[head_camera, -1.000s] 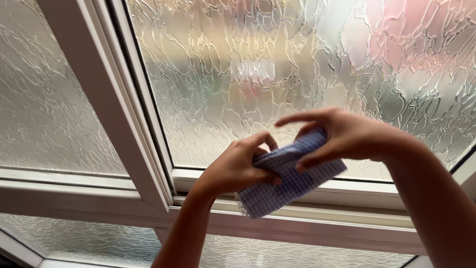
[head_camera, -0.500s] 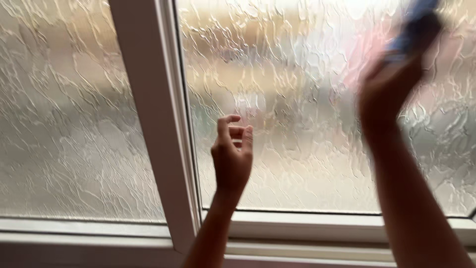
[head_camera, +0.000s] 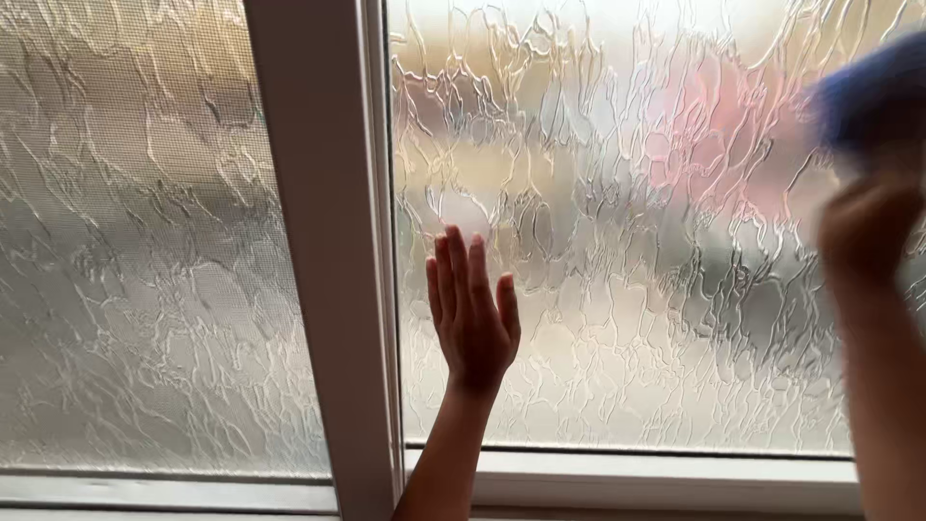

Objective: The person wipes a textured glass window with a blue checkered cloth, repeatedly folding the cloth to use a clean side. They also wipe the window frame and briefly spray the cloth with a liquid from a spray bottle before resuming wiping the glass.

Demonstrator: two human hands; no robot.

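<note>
Blue cloth sits bunched in my right hand, fingers clamped on it against the patterned glass. My left hand lies flat and open, bracing lower left. I'd press evenly into the ridges.

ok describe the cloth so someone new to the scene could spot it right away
Start at the white upright window frame and move to the textured glass pane on its right. At that pane's upper right edge, above the blurred right hand, is the blue cloth, the only blue thing.

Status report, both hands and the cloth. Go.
Left hand flat, open on textured glass pane. Right hand blurred, gripping blue cloth against the pane. Nothing in the way.
</note>
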